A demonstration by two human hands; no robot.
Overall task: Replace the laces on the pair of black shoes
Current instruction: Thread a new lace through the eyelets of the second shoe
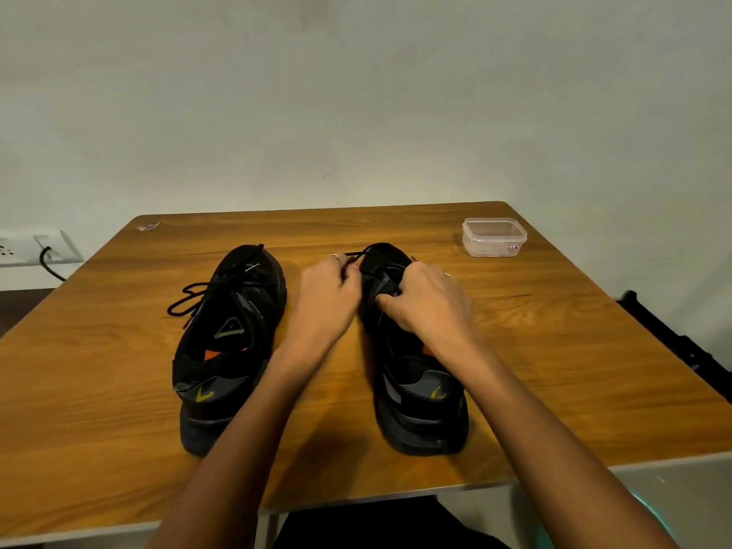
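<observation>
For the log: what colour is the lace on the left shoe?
Black, seen in the head view: lace on the left shoe.

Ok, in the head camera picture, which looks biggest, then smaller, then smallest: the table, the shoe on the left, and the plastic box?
1. The table looks the largest by far.
2. The left shoe comes next.
3. The plastic box looks smallest, though it sits farther from the camera, which shrinks it a little.

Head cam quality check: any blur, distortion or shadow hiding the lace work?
Head view: wide-angle bend curves the wooden table edges; dim warm light; soft shadows fall under the forearms; both hands, left hand and right hand, look slightly motion-blurred; the black lace merges with the right black shoe, so eyelets are unreadable; the clear plastic box stays sharp.
</observation>
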